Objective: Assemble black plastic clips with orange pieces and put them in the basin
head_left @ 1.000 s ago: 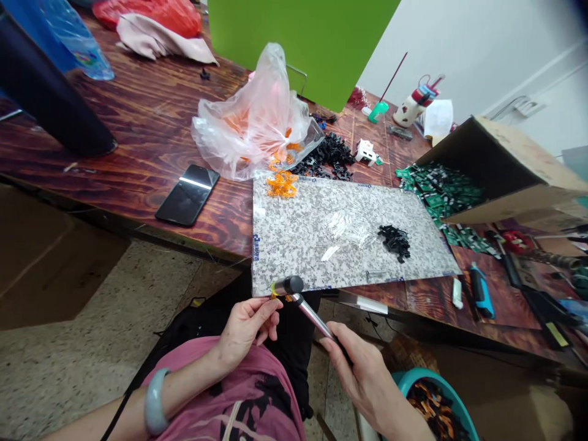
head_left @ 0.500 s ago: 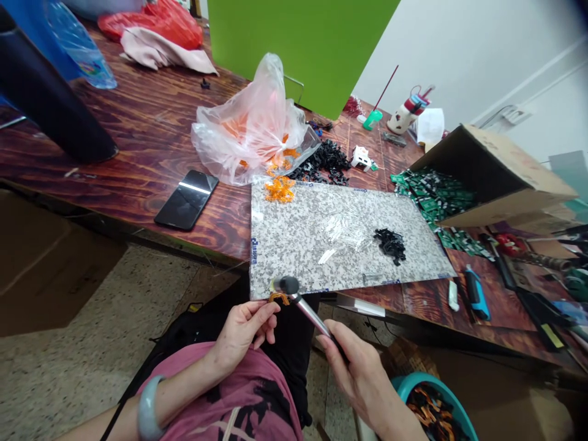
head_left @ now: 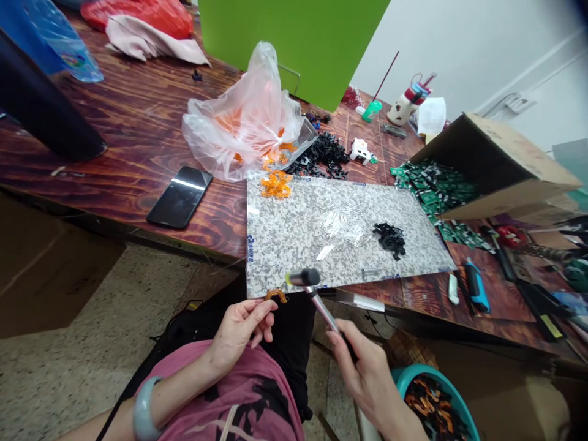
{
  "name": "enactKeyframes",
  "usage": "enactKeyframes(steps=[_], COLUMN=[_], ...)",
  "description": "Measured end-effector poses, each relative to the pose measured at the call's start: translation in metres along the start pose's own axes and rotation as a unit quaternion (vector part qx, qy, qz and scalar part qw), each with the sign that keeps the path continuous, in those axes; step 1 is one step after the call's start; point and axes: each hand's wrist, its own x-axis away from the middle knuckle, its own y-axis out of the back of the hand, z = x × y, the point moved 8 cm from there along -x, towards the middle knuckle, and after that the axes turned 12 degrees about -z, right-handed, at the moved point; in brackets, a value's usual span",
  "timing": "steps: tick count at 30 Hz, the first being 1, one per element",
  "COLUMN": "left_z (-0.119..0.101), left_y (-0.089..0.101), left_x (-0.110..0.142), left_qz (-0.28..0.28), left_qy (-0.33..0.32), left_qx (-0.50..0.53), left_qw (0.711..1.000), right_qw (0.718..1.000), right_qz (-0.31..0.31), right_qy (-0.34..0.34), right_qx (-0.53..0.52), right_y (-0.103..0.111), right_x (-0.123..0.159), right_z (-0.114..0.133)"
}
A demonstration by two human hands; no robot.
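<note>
At the near left corner of the speckled board (head_left: 294, 226), my left hand (head_left: 243, 327) pinches a small curved orange plastic clip (head_left: 275, 295) between thumb and fingertips. My right hand (head_left: 362, 361) is wrapped round the handle of a small hammer (head_left: 305, 277). The hammer head is black with a yellow-green end, and hangs just right of the clip and apart from it. On the board lie a pile of orange clips (head_left: 276, 184), a spread of thin clear and white pins (head_left: 342, 225) and a heap of small black parts (head_left: 389, 240).
A phone (head_left: 180, 197) and a plastic bag (head_left: 252, 122) of orange parts lie left of and behind the board. More black parts (head_left: 324, 154) are behind it. At right are a cardboard box (head_left: 509, 165) spilling green circuit boards and a blue-handled cutter (head_left: 478, 286). A teal bucket (head_left: 404, 380) stands below.
The hammer head has moved right, off the orange clip, which shows more plainly now. My left hand still pinches the clip in about the same place.
</note>
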Motion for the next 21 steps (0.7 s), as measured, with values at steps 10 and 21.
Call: enactKeyframes(steps=[10, 21], left_z=[-0.017, -0.046], left_y=[-0.017, -0.038], left_x=[0.014, 0.019], left_qz=[0.063, 0.118], left_qy=[-0.086, -0.289], left_qx=[-0.116, -0.255], left_qw=[0.988, 0.915], right_qw=[0.875, 0.792], right_qz=[-0.313, -0.323], right_qy=[-0.242, -0.361], right_qx=[0.278, 0.372], right_y=[0.154, 0.204], right_x=[-0.037, -0.06], right_z=[-0.153, -0.277])
